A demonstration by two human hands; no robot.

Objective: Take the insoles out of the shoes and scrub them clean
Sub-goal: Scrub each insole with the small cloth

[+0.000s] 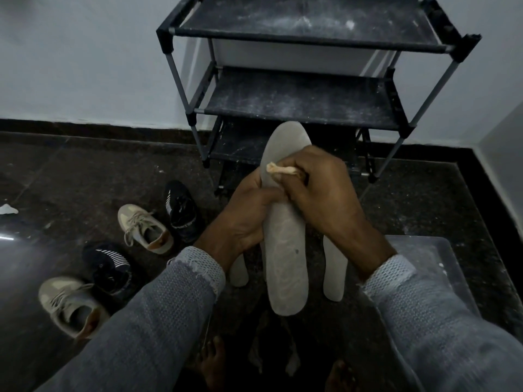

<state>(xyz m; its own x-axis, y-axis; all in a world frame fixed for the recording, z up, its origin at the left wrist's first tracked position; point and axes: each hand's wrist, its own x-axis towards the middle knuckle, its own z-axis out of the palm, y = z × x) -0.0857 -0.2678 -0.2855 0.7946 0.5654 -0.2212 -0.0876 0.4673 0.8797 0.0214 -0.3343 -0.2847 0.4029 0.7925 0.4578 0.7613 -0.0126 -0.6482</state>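
My left hand [249, 210] grips a long grey insole [285, 264] by its left edge, holding it out in front of me, toe end away. My right hand [319, 190] clutches a small crumpled beige cloth [283, 169] and presses it against the insole's upper part. Two more grey insoles lie on the floor below, one to the left [239, 274] and one to the right [335, 271], each partly hidden by my arms. On the floor at left stand two beige sneakers [144, 227] [70, 304] and two black sneakers [181, 210] [110, 264].
A black, dusty shoe rack [300, 100] stands against the white wall straight ahead. A translucent plastic bin [433, 261] sits on the dark floor at right, under my right arm. My bare feet [212, 363] show at the bottom edge. A white scrap [8, 209] lies far left.
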